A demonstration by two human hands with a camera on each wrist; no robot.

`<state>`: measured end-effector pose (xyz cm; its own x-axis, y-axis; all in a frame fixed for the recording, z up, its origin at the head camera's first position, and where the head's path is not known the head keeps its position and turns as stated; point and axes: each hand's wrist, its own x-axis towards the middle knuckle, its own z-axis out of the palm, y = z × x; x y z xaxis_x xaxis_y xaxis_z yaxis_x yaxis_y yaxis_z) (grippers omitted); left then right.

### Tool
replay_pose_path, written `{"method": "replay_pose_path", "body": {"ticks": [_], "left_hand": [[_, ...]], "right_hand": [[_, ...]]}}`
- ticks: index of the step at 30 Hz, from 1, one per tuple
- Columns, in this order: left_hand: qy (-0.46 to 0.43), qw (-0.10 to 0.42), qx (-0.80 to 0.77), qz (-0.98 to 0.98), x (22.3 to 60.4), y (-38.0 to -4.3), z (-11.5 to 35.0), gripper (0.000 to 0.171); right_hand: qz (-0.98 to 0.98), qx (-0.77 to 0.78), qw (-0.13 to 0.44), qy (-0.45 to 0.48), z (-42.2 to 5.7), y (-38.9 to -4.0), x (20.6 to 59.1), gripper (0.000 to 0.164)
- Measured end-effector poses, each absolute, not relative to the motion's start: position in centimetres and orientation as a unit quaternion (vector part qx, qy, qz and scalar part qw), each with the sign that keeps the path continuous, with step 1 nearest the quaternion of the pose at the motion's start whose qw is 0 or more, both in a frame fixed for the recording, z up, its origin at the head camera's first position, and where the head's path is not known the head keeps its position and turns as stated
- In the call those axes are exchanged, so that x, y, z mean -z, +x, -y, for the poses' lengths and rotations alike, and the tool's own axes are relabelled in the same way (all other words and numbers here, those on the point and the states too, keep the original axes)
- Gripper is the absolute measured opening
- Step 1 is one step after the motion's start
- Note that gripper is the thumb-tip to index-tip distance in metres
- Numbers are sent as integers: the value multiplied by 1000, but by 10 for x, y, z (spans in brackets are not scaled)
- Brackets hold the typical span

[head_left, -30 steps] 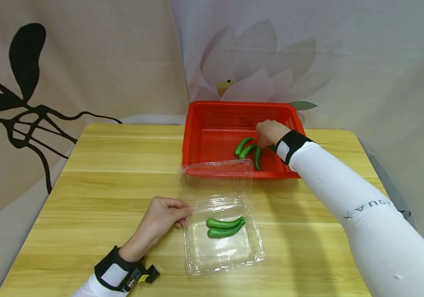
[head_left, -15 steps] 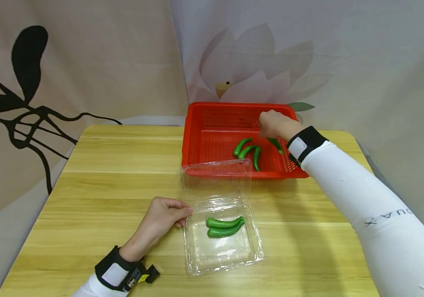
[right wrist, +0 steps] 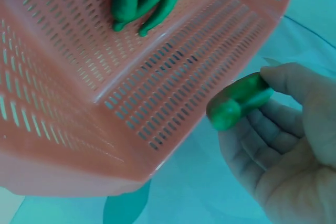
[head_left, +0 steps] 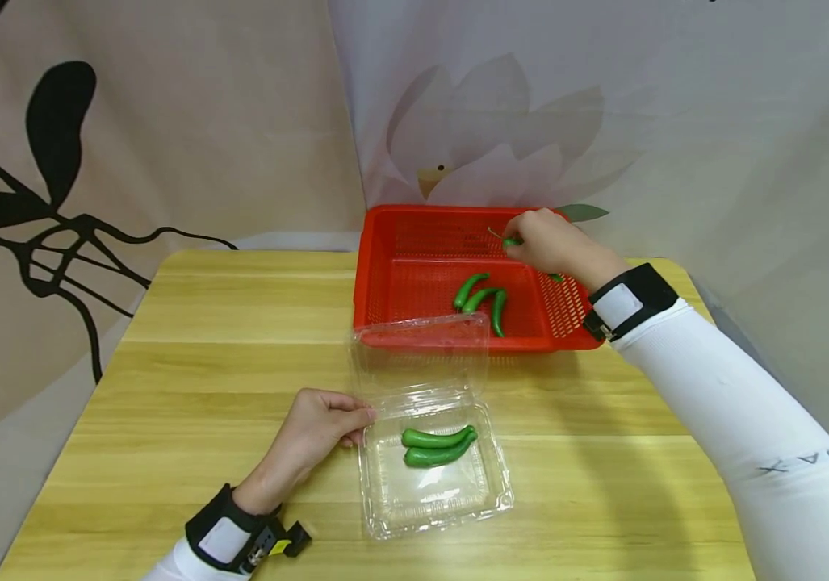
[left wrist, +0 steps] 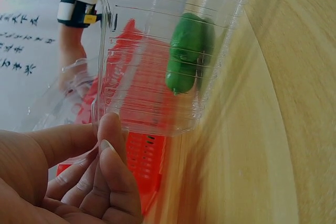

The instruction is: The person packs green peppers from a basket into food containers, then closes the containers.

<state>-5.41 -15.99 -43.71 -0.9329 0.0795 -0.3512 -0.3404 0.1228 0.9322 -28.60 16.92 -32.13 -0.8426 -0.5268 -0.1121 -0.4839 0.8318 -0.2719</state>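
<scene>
In the head view, my left hand (head_left: 320, 432) pinches the left edge of an open clear plastic clamshell container (head_left: 429, 512), near its hinge. Two green chili peppers (head_left: 439, 438) lie side by side in its base. Over the back right of a red basket (head_left: 472, 211), my right hand (head_left: 548, 242) grips a green chili pepper (right wrist: 236, 106) between thumb and fingers. A bit of green also shows below that hand; I cannot tell whether it belongs to the same pepper. Several green chili peppers (head_left: 499, 313) rest on the basket floor.
The clamshell's raised lid (head_left: 421, 363) leans back against the basket's front wall. Both stand on a wooden table (head_left: 225, 355). A printed cloth (head_left: 240, 121) hangs right behind the table.
My right hand has lifted and drawn right within the basket area, bringing a green chili pepper up from the floor. The left hand stays on the clamshell container.
</scene>
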Motion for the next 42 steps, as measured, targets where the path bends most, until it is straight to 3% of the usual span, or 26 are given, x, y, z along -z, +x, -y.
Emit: {"method": "replay_pose_path", "body": {"ticks": [11,16,42], "left_hand": [[-93,155,-653,-735,439,-55,160,11],[-92,153,-654,-735,440,-55,160,11],[-85,150,-658,-733,439,-55,162,12]], "right_hand": [[-942,166,30,-291,-162,-265,310,18],[-932,181,14,-314,-157,-248,302,21],[-810,263,-177,-493,-132,-167,284,26]]}}
